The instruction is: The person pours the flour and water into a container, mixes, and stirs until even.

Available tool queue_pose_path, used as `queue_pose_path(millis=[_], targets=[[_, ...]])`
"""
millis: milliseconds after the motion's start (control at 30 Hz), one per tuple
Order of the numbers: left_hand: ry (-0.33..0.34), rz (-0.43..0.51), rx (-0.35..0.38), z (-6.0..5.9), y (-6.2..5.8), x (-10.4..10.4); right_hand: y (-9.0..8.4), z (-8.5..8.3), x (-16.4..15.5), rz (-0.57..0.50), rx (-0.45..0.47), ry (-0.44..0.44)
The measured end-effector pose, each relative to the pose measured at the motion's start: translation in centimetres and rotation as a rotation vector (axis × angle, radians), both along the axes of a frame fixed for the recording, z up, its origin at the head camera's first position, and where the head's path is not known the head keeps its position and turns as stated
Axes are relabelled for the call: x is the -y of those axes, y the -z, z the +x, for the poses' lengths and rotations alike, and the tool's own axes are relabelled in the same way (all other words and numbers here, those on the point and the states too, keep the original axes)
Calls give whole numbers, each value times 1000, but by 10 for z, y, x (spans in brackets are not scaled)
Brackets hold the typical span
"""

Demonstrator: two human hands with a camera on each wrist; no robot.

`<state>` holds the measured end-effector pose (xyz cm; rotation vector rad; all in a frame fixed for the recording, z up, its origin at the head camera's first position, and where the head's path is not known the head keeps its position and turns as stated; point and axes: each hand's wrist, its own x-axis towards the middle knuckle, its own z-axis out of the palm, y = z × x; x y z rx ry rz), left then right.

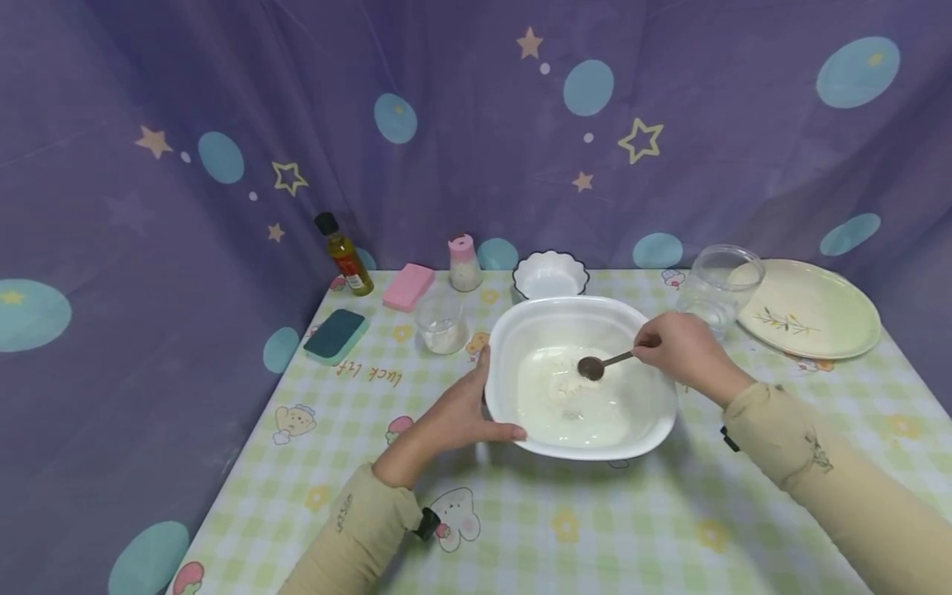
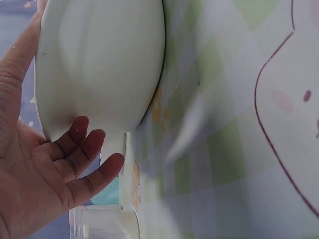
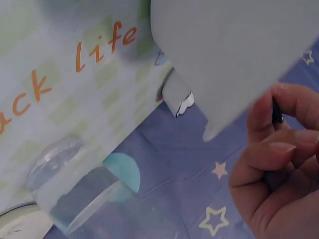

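A white basin (image 1: pixel 580 453) stands on the table, with milky liquid and a few pale clumps inside. My left hand (image 1: pixel 463 413) grips its left side, the thumb at the near rim and the fingers along the outer wall; in the left wrist view the fingers (image 2: pixel 92 149) bend against the basin's side (image 2: pixel 104 64). Over the liquid is the dark bowl of a small measuring spoon (image 1: pixel 591 368). My right hand (image 1: pixel 687 351) pinches the spoon's handle above the basin's right rim. In the right wrist view the hand (image 3: pixel 284 169) is curled and hides most of the handle.
Left of the basin stand a clear cup (image 1: pixel 441 326) with white powder, a sponge (image 1: pixel 336 336), a pink sponge (image 1: pixel 409 287), an oil bottle (image 1: pixel 345 258) and a pink-capped shaker (image 1: pixel 464 264). Behind is a scalloped bowl (image 1: pixel 550 275); at right, a clear container (image 1: pixel 717 285) and a plate (image 1: pixel 818 310).
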<state>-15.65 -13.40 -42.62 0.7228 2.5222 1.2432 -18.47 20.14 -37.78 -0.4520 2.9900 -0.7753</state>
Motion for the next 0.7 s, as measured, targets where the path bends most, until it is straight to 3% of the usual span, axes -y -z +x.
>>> queue_pose_path(millis=[300,700], targets=[[8,28,4,0,0,0,0,1,-22,-73,184,12],[-6,-13,21,0,0,1,1,13,-20,-154,239,-80]])
